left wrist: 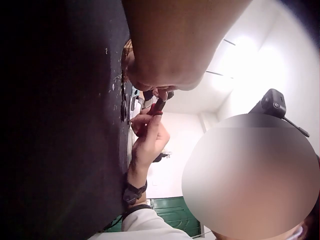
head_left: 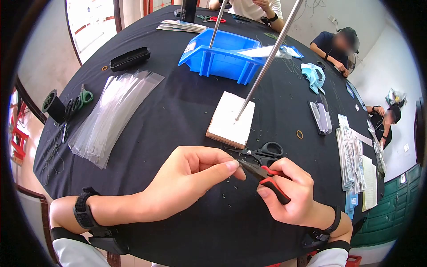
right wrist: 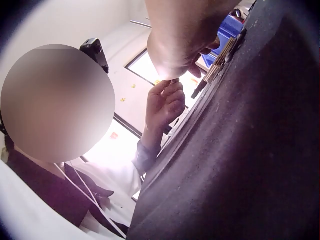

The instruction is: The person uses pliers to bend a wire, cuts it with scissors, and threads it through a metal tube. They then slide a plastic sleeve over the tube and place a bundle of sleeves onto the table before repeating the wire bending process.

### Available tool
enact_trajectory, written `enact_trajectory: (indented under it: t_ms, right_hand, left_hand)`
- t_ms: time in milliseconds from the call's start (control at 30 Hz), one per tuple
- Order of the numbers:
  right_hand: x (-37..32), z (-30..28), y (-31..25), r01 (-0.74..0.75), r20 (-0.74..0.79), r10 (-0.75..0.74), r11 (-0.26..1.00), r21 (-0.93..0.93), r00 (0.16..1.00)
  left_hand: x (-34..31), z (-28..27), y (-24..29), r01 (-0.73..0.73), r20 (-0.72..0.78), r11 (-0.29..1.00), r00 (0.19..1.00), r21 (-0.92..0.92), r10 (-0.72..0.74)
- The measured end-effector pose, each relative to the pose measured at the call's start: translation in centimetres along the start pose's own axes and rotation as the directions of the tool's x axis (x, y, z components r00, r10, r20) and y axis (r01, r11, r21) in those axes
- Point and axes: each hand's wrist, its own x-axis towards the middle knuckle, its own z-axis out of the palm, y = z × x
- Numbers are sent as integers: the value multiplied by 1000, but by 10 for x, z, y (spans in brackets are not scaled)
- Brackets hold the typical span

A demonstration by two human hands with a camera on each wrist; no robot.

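Note:
My right hand (head_left: 293, 193) grips a pair of pliers (head_left: 278, 189) with red and black handles, their nose pointing left. At the nose tip, the thumb and forefinger of my left hand (head_left: 182, 182) pinch a tiny dark piece; its kind I cannot tell, as the fingertips hide most of it. In the left wrist view the pliers (left wrist: 159, 105) rise from the right hand (left wrist: 150, 137) toward the left fingers. Black scissors (head_left: 267, 153) lie just beyond the hands. Behind them stands a white-topped block (head_left: 229, 122) with a metal rod (head_left: 262, 75) rising from it.
A blue bin (head_left: 227, 62) stands behind the block. Clear plastic sleeves (head_left: 115, 115), green-handled scissors (head_left: 86, 95) and a black spool (head_left: 54, 106) lie left. A stapler (head_left: 321, 116) and packaged strips (head_left: 350, 155) lie right. Small clippings dot the black cloth. Other people sit around the table.

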Motion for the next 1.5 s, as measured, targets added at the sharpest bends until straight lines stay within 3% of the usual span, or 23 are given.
enact_trajectory:
  t_ms: [433,700,1067,1300,1400,1500]
  right_hand:
    - [1,1,0,16,-7,-15,1000,16,1000]
    - [-1,-1,2,-8,22,7,999,37,1000]
    - [-1,-3,2,-167,79,150,947,276,985]
    - [5,-12,2,-327,240,243,842,429,940]
    - [5,-11,3,-315,201,251,852,419,947]
    - [4,-5,2,-214,49,209,947,239,977]
  left_hand:
    - [-1,0,0,-47,29,993,999,112,44]
    - [-1,-1,-2,-20,97,1000,995,24,17]
    - [1,-2,-1,-39,124,997,992,74,29]
    - [-2,2,-2,-123,68,976,991,177,112]
    - [-2,3,-6,-179,42,950,984,254,174]
    - [-2,5,-5,-192,-10,947,979,256,202]
